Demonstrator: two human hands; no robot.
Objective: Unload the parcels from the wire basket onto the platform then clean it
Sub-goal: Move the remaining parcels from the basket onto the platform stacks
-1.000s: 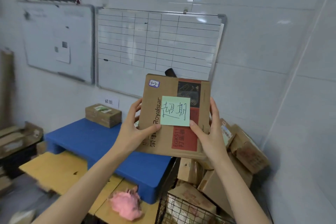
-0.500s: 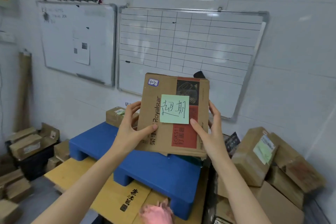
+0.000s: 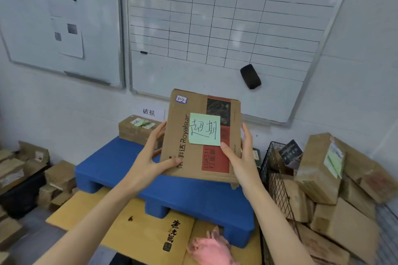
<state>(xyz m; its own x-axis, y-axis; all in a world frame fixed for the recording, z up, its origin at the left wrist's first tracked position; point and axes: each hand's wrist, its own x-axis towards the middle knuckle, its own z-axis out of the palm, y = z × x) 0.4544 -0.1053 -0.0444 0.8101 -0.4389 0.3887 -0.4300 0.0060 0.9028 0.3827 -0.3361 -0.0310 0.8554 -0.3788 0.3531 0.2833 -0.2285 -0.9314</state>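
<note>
Head view: flat brown cardboard parcel with green sticky note [image 3: 178,129] held tilted above blue plastic platform [image 3: 120,163]. Left hand [image 3: 148,163] clamps its left edge, thumb in front, fingers behind; right hand [image 3: 243,157] likewise on right edge. Black wire basket [image 3: 277,183] stands just right of platform; pink cloth [image 3: 211,249] lies at platform's near edge.

"Royalstar" on box [image 3: 177,129], "超期" on note [image 3: 204,129]
</note>
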